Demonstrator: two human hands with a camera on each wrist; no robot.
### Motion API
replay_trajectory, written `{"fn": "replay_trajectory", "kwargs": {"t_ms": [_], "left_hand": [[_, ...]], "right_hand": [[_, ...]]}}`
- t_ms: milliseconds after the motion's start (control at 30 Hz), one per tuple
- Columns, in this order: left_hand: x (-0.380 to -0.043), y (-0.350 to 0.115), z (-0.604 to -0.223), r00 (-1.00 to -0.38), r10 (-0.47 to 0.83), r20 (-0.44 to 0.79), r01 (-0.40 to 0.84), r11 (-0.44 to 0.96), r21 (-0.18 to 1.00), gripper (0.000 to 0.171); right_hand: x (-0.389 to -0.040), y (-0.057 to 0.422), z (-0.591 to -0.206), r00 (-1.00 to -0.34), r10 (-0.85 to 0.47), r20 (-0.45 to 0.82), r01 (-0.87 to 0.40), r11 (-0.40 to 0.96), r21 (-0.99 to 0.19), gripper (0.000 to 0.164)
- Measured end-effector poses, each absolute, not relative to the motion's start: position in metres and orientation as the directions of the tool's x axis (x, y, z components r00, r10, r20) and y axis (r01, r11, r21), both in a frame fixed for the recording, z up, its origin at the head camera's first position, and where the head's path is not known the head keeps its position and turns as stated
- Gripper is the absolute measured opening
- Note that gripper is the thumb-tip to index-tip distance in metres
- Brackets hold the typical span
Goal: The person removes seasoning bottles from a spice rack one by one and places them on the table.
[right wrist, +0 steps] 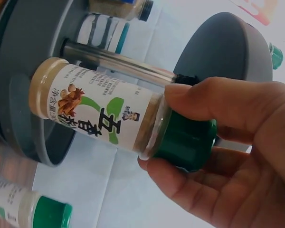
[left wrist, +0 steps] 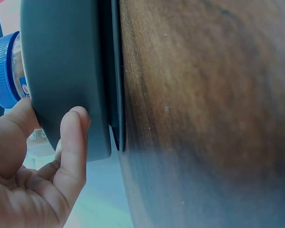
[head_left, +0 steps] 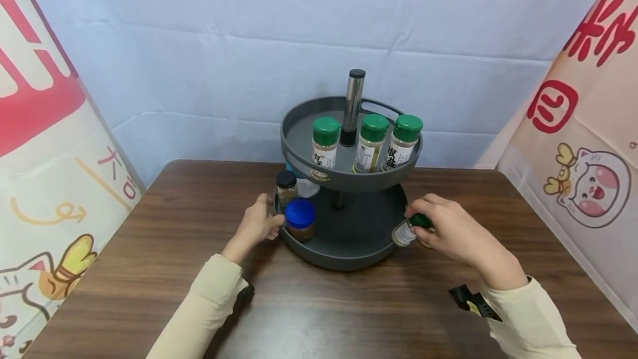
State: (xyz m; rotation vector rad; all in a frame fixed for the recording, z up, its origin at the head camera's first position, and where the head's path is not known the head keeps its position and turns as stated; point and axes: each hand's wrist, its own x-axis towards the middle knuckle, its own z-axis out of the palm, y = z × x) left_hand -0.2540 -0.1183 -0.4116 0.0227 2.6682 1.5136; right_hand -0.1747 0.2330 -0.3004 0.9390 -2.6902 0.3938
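Observation:
A grey two-tier turntable rack stands on the wooden table. My left hand grips the lower tray's wall at the left; in the left wrist view the thumb lies at the rim and the fingers curl against the wall's outside. Beside that thumb stands a blue-lidded jar of brown contents. My right hand pinches a spice jar by its green cap, tilted, its base at the lower tray's right rim. Its label and pale brown powder show in the right wrist view.
Several green-capped spice jars stand on the upper tray. A black-capped jar and a partly hidden clear container are at the lower tray's left. Another green-capped jar is on the table near my right hand.

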Motion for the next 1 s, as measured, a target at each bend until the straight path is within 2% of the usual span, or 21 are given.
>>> {"fn": "replay_trajectory", "kwargs": {"t_ms": [533, 767, 1000], "left_hand": [[-0.253, -0.118, -0.413, -0.997, 0.049, -0.052, -0.019, 0.524, 0.852, 0.048], [-0.252, -0.118, -0.411, -0.998, 0.059, -0.031, 0.004, 0.522, 0.853, 0.048], [-0.253, -0.118, -0.411, -0.998, 0.062, -0.029, 0.008, 0.525, 0.851, 0.048]], "right_hand": [[-0.172, 0.264, -0.308, -0.725, -0.593, 0.351, -0.656, 0.750, -0.086, 0.024], [-0.171, 0.277, -0.312, -0.808, -0.544, 0.227, -0.579, 0.804, -0.136, 0.021], [-0.172, 0.289, -0.316, -0.854, -0.499, 0.148, -0.519, 0.837, -0.171, 0.019]]}}
